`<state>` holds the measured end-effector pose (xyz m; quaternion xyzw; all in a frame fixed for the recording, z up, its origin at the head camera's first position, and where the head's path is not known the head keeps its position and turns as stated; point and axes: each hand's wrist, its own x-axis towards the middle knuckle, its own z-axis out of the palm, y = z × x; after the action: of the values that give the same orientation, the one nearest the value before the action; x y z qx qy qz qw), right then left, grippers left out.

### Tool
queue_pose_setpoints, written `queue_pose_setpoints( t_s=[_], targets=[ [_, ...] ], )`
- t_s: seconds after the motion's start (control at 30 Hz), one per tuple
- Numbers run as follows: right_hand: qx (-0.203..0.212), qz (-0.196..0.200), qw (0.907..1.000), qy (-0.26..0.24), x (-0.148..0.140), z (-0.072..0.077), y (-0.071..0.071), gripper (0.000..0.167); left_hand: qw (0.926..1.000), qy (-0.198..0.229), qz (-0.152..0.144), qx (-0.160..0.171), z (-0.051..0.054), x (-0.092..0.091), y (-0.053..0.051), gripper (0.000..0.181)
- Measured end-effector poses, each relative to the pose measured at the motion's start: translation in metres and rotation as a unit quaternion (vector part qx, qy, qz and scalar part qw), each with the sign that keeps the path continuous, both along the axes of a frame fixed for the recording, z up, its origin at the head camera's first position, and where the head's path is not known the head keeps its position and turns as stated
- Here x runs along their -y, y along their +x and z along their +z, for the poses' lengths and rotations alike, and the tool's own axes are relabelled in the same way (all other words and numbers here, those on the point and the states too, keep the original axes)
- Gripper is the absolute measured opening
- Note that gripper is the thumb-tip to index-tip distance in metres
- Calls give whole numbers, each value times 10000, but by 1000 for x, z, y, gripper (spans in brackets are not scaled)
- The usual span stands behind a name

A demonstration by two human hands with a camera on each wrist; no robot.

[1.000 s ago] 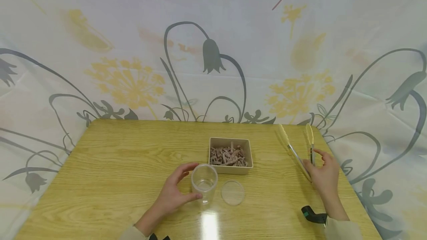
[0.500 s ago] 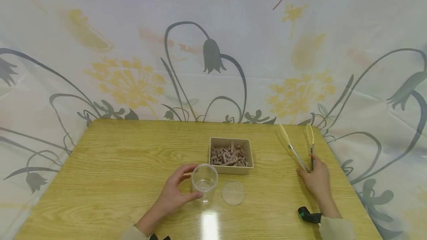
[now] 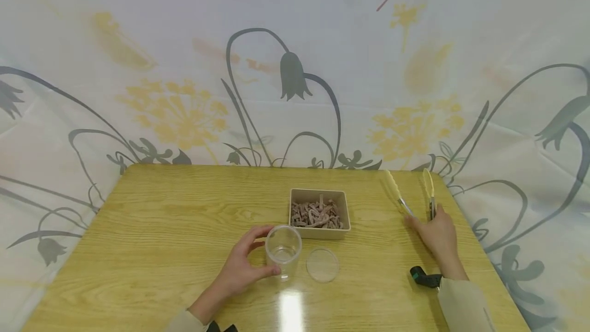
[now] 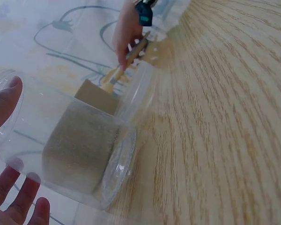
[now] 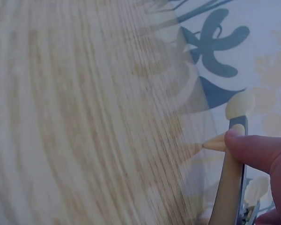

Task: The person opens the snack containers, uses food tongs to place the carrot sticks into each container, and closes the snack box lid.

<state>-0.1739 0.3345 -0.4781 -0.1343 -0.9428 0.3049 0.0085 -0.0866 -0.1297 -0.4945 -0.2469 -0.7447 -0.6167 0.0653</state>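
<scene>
A clear, empty-looking cup point(image 3: 283, 252) stands on the table, and my left hand point(image 3: 239, 268) grips its left side, thumb in front and fingers behind. In the left wrist view the thumb lies near the rim of the cup point(image 4: 79, 145). Over at the right, my right hand point(image 3: 438, 237) holds metal tongs with pale yellow tips point(image 3: 392, 184), whose two arms are spread apart. The right wrist view shows the thumb of that hand point(image 5: 264, 154) pressed on one arm of the tongs point(image 5: 227, 187).
Behind the cup is a beige rectangular box point(image 3: 320, 234) with brownish strips point(image 3: 318, 214) inside. A round clear lid point(image 3: 322, 265) lies flat just right of the cup. Patterned cloth point(image 3: 295, 127) hangs along the back edge of the wooden table point(image 3: 175, 229).
My right hand has slid up along the tongs toward their yellow tips and a little left. The left hand and the cup have stayed in place.
</scene>
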Motion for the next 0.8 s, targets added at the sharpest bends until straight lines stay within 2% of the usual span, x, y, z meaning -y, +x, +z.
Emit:
queue_pose_setpoints(
  t_s=[0.17, 0.37, 0.8],
  targets=[
    [-146, -185, 9997, -68, 1, -3, -3, 99, 9999, -22, -73, 122, -2, -2, 0, 84],
    [-385, -99, 9992, 52, 4, -7, -3, 99, 9990, -162, 76, 398, -2, -4, 1, 86],
    [-462, -505, 9976, -144, -3, -14, 2, 99, 9990, 71, -114, 416, -2, -6, 0, 82]
  ],
)
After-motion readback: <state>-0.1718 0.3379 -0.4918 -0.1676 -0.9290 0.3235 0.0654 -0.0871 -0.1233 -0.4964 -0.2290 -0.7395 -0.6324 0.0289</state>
